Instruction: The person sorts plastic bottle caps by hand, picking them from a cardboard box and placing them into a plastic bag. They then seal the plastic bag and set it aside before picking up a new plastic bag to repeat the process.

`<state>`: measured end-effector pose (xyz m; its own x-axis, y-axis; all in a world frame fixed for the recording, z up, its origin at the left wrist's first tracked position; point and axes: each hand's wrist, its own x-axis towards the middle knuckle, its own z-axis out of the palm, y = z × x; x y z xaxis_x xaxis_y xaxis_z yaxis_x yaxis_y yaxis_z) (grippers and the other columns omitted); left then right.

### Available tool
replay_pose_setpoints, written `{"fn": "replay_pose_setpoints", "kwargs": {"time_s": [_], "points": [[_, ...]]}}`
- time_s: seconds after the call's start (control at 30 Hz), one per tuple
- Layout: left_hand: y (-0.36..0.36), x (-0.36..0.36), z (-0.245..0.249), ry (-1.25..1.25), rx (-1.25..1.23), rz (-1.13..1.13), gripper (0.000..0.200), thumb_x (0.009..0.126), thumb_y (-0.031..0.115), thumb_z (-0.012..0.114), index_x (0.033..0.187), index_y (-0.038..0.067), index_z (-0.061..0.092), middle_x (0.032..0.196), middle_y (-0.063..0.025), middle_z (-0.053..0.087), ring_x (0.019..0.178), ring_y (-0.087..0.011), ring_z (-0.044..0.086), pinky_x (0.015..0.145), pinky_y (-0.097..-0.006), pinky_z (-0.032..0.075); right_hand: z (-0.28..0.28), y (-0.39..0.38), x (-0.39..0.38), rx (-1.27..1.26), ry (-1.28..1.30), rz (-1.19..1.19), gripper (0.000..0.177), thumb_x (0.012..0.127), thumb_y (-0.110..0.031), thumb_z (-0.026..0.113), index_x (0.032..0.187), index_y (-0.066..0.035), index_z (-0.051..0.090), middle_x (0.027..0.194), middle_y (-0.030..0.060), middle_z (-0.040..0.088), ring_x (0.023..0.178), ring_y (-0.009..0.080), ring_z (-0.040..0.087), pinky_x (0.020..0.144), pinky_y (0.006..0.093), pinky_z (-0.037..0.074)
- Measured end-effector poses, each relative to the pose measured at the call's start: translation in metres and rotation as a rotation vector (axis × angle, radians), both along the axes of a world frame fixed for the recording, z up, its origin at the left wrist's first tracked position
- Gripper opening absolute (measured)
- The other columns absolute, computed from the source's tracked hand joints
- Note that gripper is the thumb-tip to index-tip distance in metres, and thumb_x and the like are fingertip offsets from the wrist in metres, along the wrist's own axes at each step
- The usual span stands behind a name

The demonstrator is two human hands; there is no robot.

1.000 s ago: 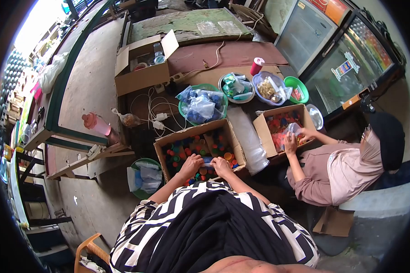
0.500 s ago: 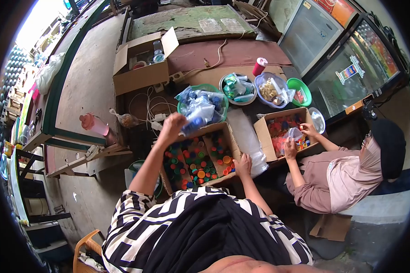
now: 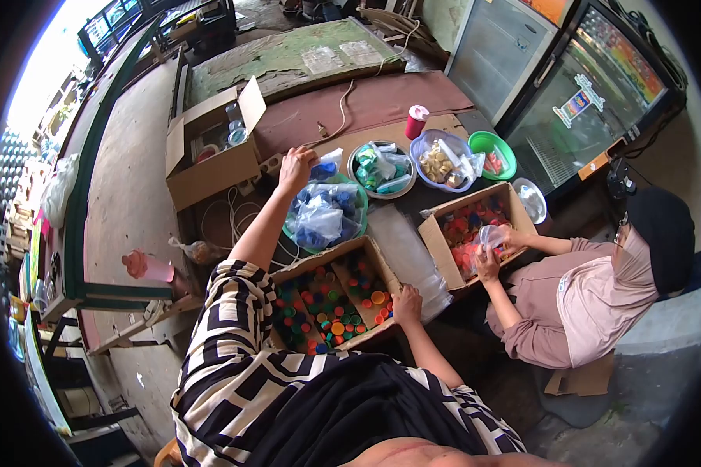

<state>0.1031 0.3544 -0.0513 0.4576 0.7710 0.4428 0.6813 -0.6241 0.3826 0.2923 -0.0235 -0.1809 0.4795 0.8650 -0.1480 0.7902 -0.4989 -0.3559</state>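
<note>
My left hand (image 3: 297, 170) is raised over the far edge of a teal basin (image 3: 360, 204) heaped with bags of blue caps (image 3: 317, 218). Its fingers are pinched at a small clear bag with blue contents (image 3: 329, 166). My right hand (image 3: 406, 303) rests on the right edge of an open cardboard box (image 3: 378, 257), fingers curled over the rim. Red, green, orange and blue bottle caps (image 3: 337, 328) lie inside that box. Clear plastic sheets or bags (image 3: 409, 253) are just right of the box.
At the right a co-worker (image 3: 568, 303) holds a clear bag over another box (image 3: 442, 253) of red caps. Beyond stand a steel bowl (image 3: 382, 195), a purple basin (image 3: 446, 187), a green basin (image 3: 512, 159) and a pink tumbler (image 3: 416, 124). A carton (image 3: 214, 175) stands at the back left.
My left hand has moved away from me with the bag, across the teal basin. My right hand stays at the box edge. The view has shifted, and the co-worker's hands are closer together.
</note>
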Motion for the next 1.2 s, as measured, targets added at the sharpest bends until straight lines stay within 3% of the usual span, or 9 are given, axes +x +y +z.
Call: {"fn": "replay_pose_setpoints", "kwargs": {"time_s": [0.23, 0.33, 0.43, 0.67, 0.77, 0.9, 0.93, 1.03, 1.2], "points": [[0.023, 0.024, -0.047, 0.141, 0.148, -0.231, 0.008, 0.085, 0.014, 0.055, 0.083, 0.012, 0.062, 0.091, -0.0038, 0.061, 0.097, -0.0274, 0.054, 0.088, -0.0407, 0.039, 0.006, 0.0, 0.001, 0.027, 0.049, -0.037, 0.039, 0.082, -0.022, 0.066, 0.112, 0.001, 0.054, 0.11, 0.017, 0.06, 0.106, 0.0337, 0.054, 0.092, 0.0434, 0.043], [0.017, 0.027, -0.07, 0.356, -0.081, -0.21, 0.013, 0.085, 0.009, 0.05, 0.088, 0.012, 0.063, 0.092, -0.0047, 0.063, 0.102, -0.0266, 0.054, 0.099, -0.0467, 0.035, 0.008, 0.0, -0.001, -0.008, 0.079, -0.051, 0.041, 0.082, -0.02, 0.066, 0.115, 0.002, 0.054, 0.113, 0.0181, 0.06, 0.108, 0.0344, 0.054, 0.093, 0.0427, 0.042], [0.013, 0.029, -0.086, 0.222, -0.104, -0.155, 0.019, 0.085, 0.009, 0.05, 0.096, 0.013, 0.065, 0.096, -0.0053, 0.064, 0.106, -0.0277, 0.054, 0.103, -0.0496, 0.033, 0.009, 0.0, -0.001, -0.007, 0.105, -0.072, 0.04, 0.083, -0.019, 0.065, 0.114, 0.002, 0.054, 0.113, 0.0191, 0.06, 0.108, 0.0349, 0.055, 0.094, 0.0424, 0.043], [0.021, 0.037, -0.103, 0.503, -0.358, -0.143, 0.026, 0.09, 0.028, 0.052, 0.111, 0.019, 0.065, 0.125, -0.0023, 0.055, 0.121, -0.0298, 0.044, 0.104, -0.0712, 0.017, 0.007, 0.0, -0.001, -0.033, 0.117, -0.071, 0.038, 0.084, -0.021, 0.064, 0.113, 0.001, 0.055, 0.113, 0.0165, 0.06, 0.108, 0.0323, 0.055, 0.093, 0.0423, 0.044], [0.019, 0.035, -0.107, 0.352, -0.371, -0.058, 0.034, 0.091, 0.036, 0.051, 0.12, 0.022, 0.062, 0.133, -0.0035, 0.049, 0.13, -0.0296, 0.036, 0.104, -0.0737, 0.012, 0.006, 0.0, 0.001, -0.01, 0.121, -0.065, 0.037, 0.084, -0.021, 0.063, 0.112, 0.002, 0.055, 0.11, 0.0177, 0.061, 0.106, 0.0335, 0.056, 0.092, 0.0426, 0.044], [0.01, 0.013, -0.078, 0.082, -0.365, -0.072, 0.041, 0.09, 0.046, 0.051, 0.121, 0.02, 0.061, 0.135, -0.0044, 0.048, 0.131, -0.0294, 0.035, 0.104, -0.0627, 0.023, 0.011, 0.002, 0.001, -0.054, 0.17, -0.081, 0.039, 0.083, -0.018, 0.064, 0.115, 0.003, 0.055, 0.111, 0.0223, 0.06, 0.108, 0.0373, 0.055, 0.094, 0.0426, 0.043], [0.007, 0.003, -0.073, 0.036, -0.27, -0.159, 0.041, 0.087, 0.047, 0.057, 0.111, 0.015, 0.067, 0.124, -0.008, 0.055, 0.121, -0.0297, 0.044, 0.101, -0.0492, 0.031, 0.012, 0.002, 0.002, -0.049, 0.187, -0.083, 0.039, 0.083, -0.017, 0.064, 0.115, 0.004, 0.054, 0.111, 0.0225, 0.06, 0.107, 0.0377, 0.055, 0.094, 0.0427, 0.043], [-0.018, -0.03, -0.047, -0.019, -0.461, -0.367, 0.039, 0.083, 0.045, 0.064, 0.101, 0.011, 0.07, 0.109, -0.0117, 0.06, 0.109, -0.0299, 0.052, 0.096, -0.0409, 0.037, 0.009, 0.002, 0.002, -0.009, 0.169, -0.065, 0.039, 0.083, -0.017, 0.065, 0.114, 0.004, 0.054, 0.11, 0.0226, 0.06, 0.107, 0.0381, 0.056, 0.094, 0.0429, 0.044], [-0.057, -0.065, -0.048, -0.054, -0.635, -0.233, 0.058, 0.079, 0.049, 0.07, 0.108, 0.0, 0.063, 0.102, -0.0175, 0.063, 0.094, -0.0283, 0.061, 0.083, -0.0372, 0.049, 0.012, 0.004, 0.002, -0.031, 0.174, -0.057, 0.04, 0.084, -0.02, 0.065, 0.114, 0.004, 0.054, 0.111, 0.0243, 0.06, 0.107, 0.0383, 0.056, 0.094, 0.0425, 0.044]]}}
